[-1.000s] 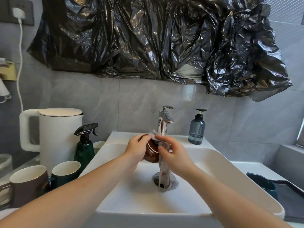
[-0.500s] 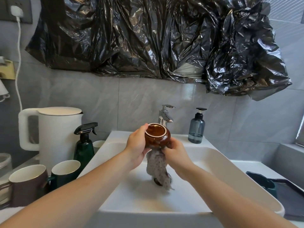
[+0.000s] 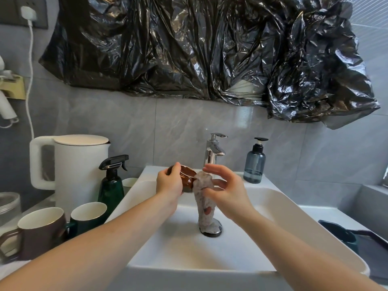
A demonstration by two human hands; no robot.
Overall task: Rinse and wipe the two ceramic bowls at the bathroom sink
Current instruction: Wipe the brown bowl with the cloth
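a: which hand carries the bowl?
b: the left hand (image 3: 169, 184) grips a small brown ceramic bowl (image 3: 187, 179) by its rim and side, held above the white sink (image 3: 283, 208), in front of the chrome faucet (image 3: 213, 151).
a: and the other hand?
b: the right hand (image 3: 225, 189) pinches a speckled cloth (image 3: 204, 198) against the bowl's right edge, upper fingers extended; the cloth hangs down to the drain (image 3: 212, 232).
a: surroundings?
b: left of the sink, on the tabletop: white kettle (image 3: 71, 173), green spray bottle (image 3: 112, 181), brown mug (image 3: 39, 233), green mug (image 3: 88, 215). right of the faucet: blue soap dispenser (image 3: 255, 162). black plastic sheet (image 3: 210, 49) on the wall above.
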